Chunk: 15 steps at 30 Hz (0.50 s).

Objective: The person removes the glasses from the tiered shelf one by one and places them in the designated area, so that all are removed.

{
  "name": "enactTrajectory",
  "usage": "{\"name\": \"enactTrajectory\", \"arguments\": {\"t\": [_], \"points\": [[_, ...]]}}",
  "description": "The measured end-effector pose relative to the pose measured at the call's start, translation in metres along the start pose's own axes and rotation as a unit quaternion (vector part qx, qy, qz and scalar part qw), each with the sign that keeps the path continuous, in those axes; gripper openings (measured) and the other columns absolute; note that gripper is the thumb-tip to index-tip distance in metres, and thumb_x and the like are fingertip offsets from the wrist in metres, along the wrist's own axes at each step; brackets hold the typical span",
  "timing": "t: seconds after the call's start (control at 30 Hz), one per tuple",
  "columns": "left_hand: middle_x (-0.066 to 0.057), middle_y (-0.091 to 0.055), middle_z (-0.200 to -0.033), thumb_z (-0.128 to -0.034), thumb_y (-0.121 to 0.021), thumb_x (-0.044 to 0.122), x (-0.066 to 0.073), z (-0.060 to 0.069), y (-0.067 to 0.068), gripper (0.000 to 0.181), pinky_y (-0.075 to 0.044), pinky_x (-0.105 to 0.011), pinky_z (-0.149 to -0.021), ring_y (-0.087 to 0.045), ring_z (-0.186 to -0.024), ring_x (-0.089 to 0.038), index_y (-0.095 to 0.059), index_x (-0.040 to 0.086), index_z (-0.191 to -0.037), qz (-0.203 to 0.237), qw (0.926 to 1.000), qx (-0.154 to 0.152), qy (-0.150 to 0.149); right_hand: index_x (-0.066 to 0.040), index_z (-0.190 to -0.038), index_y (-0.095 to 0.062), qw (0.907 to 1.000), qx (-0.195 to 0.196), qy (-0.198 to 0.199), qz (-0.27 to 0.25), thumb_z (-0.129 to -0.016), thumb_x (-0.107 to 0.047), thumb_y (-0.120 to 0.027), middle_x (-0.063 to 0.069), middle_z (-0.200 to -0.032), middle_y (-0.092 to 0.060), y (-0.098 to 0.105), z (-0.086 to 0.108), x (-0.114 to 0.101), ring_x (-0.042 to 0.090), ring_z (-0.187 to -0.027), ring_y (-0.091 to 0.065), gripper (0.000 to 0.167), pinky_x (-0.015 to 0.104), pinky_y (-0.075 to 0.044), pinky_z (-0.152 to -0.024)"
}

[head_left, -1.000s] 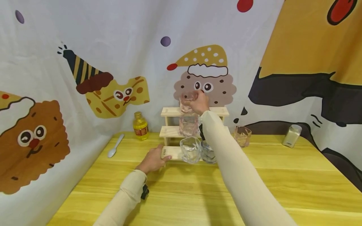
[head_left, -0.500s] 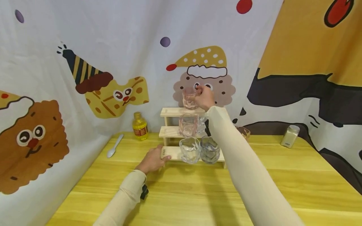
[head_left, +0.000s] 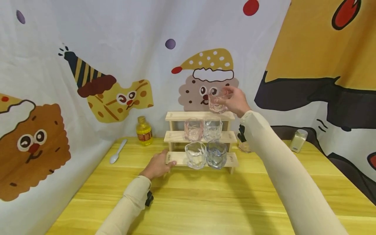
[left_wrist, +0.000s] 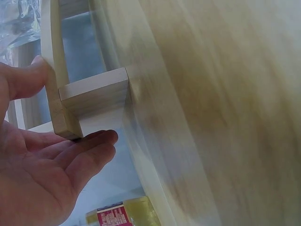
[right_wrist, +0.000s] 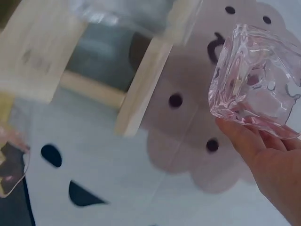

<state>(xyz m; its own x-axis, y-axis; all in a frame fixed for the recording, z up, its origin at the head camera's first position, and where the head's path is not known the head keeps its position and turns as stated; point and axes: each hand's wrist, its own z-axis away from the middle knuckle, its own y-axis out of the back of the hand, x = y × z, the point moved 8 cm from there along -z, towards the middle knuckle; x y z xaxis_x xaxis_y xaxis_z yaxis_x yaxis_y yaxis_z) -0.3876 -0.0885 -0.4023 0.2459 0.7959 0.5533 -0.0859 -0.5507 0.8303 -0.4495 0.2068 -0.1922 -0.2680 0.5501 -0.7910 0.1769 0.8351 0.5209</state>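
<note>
A clear pink-tinted glass [head_left: 216,103] is held up by my right hand [head_left: 237,102], over the right part of the top shelf of a three-step wooden rack [head_left: 180,115]. In the right wrist view the fingers pinch the side of this glass [right_wrist: 256,89], which is apart from the rack. My left hand [head_left: 157,166] grips the left end of the bottom step; the left wrist view shows thumb and fingers on either side of the wood [left_wrist: 94,92]. On the middle step stand a pink glass [head_left: 194,130] and a clear glass [head_left: 212,129]. The bottom step bears a clear glass [head_left: 195,156] and a bluish glass [head_left: 216,155].
Left of the rack are a yellow bottle [head_left: 144,131] and a pale spoon [head_left: 118,151]. Another pinkish glass [head_left: 244,147] stands right of the rack, partly hidden by my right arm. Farther right is a lidded jar [head_left: 298,141]. A printed curtain [head_left: 132,32] hangs behind.
My right hand has moved right with the pink glass, from over the middle of the top shelf to over its right part. The left hand stays at the rack's bottom step.
</note>
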Motion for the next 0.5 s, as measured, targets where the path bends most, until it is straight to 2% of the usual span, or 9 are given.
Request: {"name": "enactTrajectory", "arguments": {"t": [0.07, 0.17, 0.27, 0.4, 0.5], "points": [[-0.021, -0.072, -0.109, -0.0961, -0.068, 0.034, 0.0, 0.0, 0.0, 0.072, -0.055, -0.049, -0.097, -0.068, -0.102, -0.032, -0.039, -0.005, -0.148, 0.0, 1.0, -0.002, -0.001, -0.008, -0.154, -0.039, 1.0, -0.001, 0.001, 0.006, -0.093, -0.019, -0.073, 0.017, -0.151, -0.045, 0.01, 0.005, 0.007, 0.035, -0.135, -0.047, 0.07, 0.052, -0.048, -0.106], [-0.019, -0.072, -0.105, -0.0959, -0.068, 0.034, 0.0, -0.001, -0.001, 0.071, -0.056, -0.047, -0.093, -0.068, -0.096, -0.028, -0.04, -0.006, -0.147, 0.001, 1.0, -0.003, -0.002, -0.01, -0.156, -0.036, 1.0, -0.003, -0.003, 0.008, -0.094, -0.021, -0.072, 0.018, -0.153, -0.043, 0.024, 0.014, 0.018, 0.037, -0.137, -0.047, 0.072, 0.054, -0.048, -0.105], [-0.021, -0.071, -0.112, -0.0959, -0.068, 0.035, -0.001, -0.002, -0.002, 0.071, -0.056, -0.047, -0.093, -0.067, -0.098, -0.03, -0.04, -0.005, -0.148, 0.003, 1.0, -0.001, -0.001, -0.012, -0.157, -0.034, 0.9998, -0.003, -0.008, 0.016, -0.094, -0.025, -0.072, 0.017, -0.157, -0.038, 0.038, 0.025, 0.029, 0.039, -0.14, -0.045, 0.075, 0.057, -0.048, -0.105], [-0.028, -0.065, -0.128, -0.0961, -0.068, 0.035, -0.001, -0.002, -0.001, 0.071, -0.054, -0.049, -0.099, -0.066, -0.111, -0.035, -0.04, -0.005, -0.148, 0.002, 1.0, 0.003, -0.004, -0.012, -0.157, -0.034, 0.9994, 0.002, -0.012, 0.033, -0.093, -0.03, -0.073, 0.017, -0.16, -0.035, 0.054, 0.04, 0.042, 0.042, -0.143, -0.042, 0.077, 0.062, -0.046, -0.107], [-0.03, -0.063, -0.13, -0.0964, -0.068, 0.035, 0.0, -0.002, -0.001, 0.072, -0.051, -0.052, -0.104, -0.064, -0.119, -0.04, -0.039, -0.007, -0.148, -0.002, 1.0, 0.003, -0.008, -0.01, -0.157, -0.033, 0.9992, 0.001, -0.011, 0.038, -0.093, -0.032, -0.073, 0.019, -0.159, -0.037, 0.063, 0.051, 0.053, 0.043, -0.144, -0.04, 0.079, 0.063, -0.042, -0.111]]}}
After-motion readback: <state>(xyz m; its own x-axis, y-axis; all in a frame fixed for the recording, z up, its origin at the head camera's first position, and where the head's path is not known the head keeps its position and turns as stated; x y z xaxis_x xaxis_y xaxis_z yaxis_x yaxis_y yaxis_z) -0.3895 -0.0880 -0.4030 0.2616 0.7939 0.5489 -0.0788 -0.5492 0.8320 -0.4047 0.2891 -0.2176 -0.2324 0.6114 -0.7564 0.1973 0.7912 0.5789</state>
